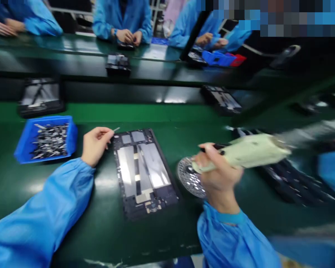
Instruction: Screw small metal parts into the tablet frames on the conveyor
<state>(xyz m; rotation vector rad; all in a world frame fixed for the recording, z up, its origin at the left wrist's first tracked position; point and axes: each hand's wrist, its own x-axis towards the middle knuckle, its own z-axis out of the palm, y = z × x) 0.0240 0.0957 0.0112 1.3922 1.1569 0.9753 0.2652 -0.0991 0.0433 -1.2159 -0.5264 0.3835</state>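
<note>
An opened tablet [152, 160] lies flat on the green bench, its inside facing up with silvery battery panels and dark ribbon cables. At its upper left corner my left hand [95, 146] pinches a small thin pale strip [116, 129]. To the right of the tablet, my right hand [220, 173] is wrapped around a pale yellow-green electric screwdriver [254, 150], somewhat blurred. Partly behind that hand is a round, shiny, dimpled dish [187, 176]. The screwdriver's tip is hidden.
A blue bin [24, 143] full of small metallic and black pieces stands left. More opened tablets [40, 95] rest on the far ledge, another [222, 99] to the right. Dark panels [293, 182] lie at right. Co-workers in blue sleeves [123, 22] work across the bench.
</note>
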